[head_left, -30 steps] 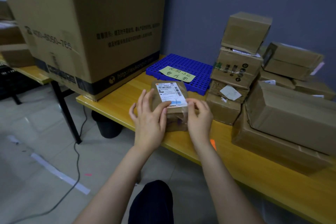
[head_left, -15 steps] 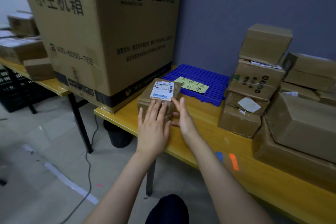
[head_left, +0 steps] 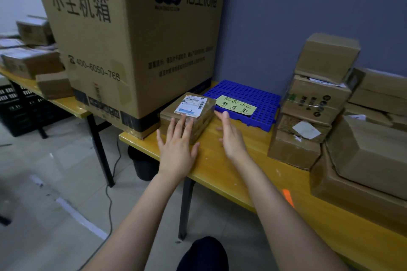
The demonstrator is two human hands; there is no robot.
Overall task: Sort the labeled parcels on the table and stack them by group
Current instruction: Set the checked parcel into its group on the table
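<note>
One label-up parcel, lengthwise toward wall

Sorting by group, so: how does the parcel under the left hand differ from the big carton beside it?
The parcel is small and low; the carton towers over it. The parcel bears a white label; the carton has big black print. The left hand rests on the parcel, none on the carton. Both are brown cardboard.

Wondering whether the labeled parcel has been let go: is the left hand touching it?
Touching. The head view shows the left hand with straight fingers lying flat on the labeled parcel, over its top near edge.
</note>
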